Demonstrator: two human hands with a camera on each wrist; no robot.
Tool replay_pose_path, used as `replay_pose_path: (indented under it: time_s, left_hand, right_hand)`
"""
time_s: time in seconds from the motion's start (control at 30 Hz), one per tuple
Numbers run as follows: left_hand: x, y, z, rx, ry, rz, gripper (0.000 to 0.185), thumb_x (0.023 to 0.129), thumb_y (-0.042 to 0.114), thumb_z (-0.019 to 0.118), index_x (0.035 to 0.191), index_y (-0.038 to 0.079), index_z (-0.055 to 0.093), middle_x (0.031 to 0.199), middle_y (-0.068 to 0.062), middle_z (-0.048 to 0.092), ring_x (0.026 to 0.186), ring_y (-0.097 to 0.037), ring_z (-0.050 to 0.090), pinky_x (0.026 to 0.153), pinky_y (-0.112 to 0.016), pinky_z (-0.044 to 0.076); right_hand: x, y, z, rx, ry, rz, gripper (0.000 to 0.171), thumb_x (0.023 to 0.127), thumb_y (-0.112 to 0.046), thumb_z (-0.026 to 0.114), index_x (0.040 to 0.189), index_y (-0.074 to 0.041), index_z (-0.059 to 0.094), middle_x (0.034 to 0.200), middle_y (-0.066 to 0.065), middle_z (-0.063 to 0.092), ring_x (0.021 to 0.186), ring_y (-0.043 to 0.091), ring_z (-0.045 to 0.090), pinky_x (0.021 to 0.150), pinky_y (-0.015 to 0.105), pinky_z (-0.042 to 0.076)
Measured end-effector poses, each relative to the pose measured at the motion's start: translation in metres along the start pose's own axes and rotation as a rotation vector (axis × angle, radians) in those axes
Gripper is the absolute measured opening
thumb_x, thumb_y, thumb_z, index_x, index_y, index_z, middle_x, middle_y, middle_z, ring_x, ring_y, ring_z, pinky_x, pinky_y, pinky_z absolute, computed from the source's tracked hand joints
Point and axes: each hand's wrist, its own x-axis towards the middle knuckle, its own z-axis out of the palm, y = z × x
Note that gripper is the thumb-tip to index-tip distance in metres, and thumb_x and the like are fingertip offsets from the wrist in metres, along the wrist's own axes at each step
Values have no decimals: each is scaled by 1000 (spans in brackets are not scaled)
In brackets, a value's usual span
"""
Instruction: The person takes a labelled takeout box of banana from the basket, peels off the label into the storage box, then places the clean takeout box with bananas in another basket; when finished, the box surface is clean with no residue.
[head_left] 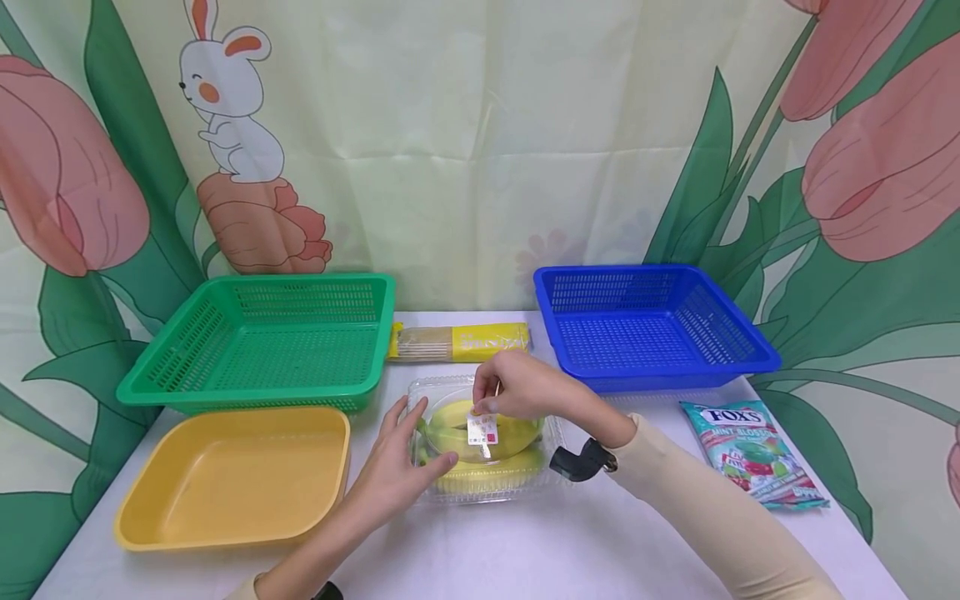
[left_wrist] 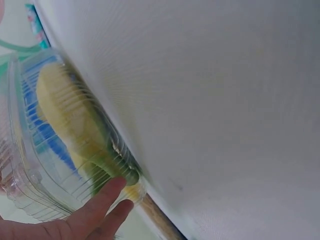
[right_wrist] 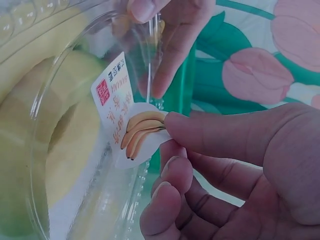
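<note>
A clear plastic clamshell box [head_left: 450,487] with bananas [head_left: 450,429] inside sits on the table in front of me. On its lid is a white label [right_wrist: 112,95] with a banana picture and red print. My right hand [head_left: 517,385] pinches the label's banana-picture end between thumb and forefinger; that end stands up from the lid in the right wrist view. My left hand [head_left: 397,462] lies with spread fingers along the box's left side. In the left wrist view its fingertips [left_wrist: 117,185] rest at the box's ribbed wall.
A green basket [head_left: 367,387] and a yellow tray [head_left: 330,467] stand at the left. At the back right is a blue basket [head_left: 660,379]. Behind the box lies a yellow-wrapped noodle pack [head_left: 487,340]. A candy bag [head_left: 753,454] lies near the right edge.
</note>
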Motion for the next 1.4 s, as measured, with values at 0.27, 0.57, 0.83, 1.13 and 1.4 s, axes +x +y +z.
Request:
replay_pose_path:
  time_s: [0.27, 0.57, 0.83, 1.13, 1.4]
  left_hand:
    - [0, -2, 0, -15, -1, 5, 91, 90, 36, 84, 164, 8, 38, 176, -24, 19, 153, -53, 39, 118, -71, 41]
    - [0, -2, 1, -4, 6, 12, 91, 90, 36, 84, 164, 7, 39, 175, -25, 20, 152, -52, 41, 117, -70, 42]
    - [0, -2, 1, -5, 8, 13, 92, 90, 35, 84, 164, 6, 39, 175, -25, 20, 153, -52, 40, 119, -69, 41]
    - [1, -2, 1, -15, 5, 14, 91, 90, 35, 84, 164, 7, 38, 176, -24, 19, 154, -52, 38, 119, -69, 40]
    - [0, -3, 1, -10, 5, 27, 91, 90, 35, 84, 164, 6, 39, 175, -25, 20, 154, -52, 38, 120, -70, 39]
  right_hand:
    - [-3, -2, -1, 10, 0, 7, 12, 92, -13, 81, 82, -14, 74, 73, -5, 69, 65, 6, 56, 62, 21, 47]
    - [-6, -5, -2, 21, -1, 12, 12, 92, -11, 80, 82, -13, 74, 73, -5, 69, 66, 6, 57, 62, 20, 46]
    - [-7, -8, -3, 23, -14, 29, 12, 93, -11, 80, 82, -13, 74, 74, -5, 69, 67, 7, 57, 62, 21, 46]
    - [-8, -11, -5, 34, -29, 41, 12, 93, -10, 80, 82, -14, 74, 74, -5, 69, 67, 8, 58, 62, 21, 47]
    - [-10, -11, -6, 48, -37, 46, 12, 93, -11, 80, 83, -14, 74, 75, -4, 69, 68, 8, 57, 62, 21, 47]
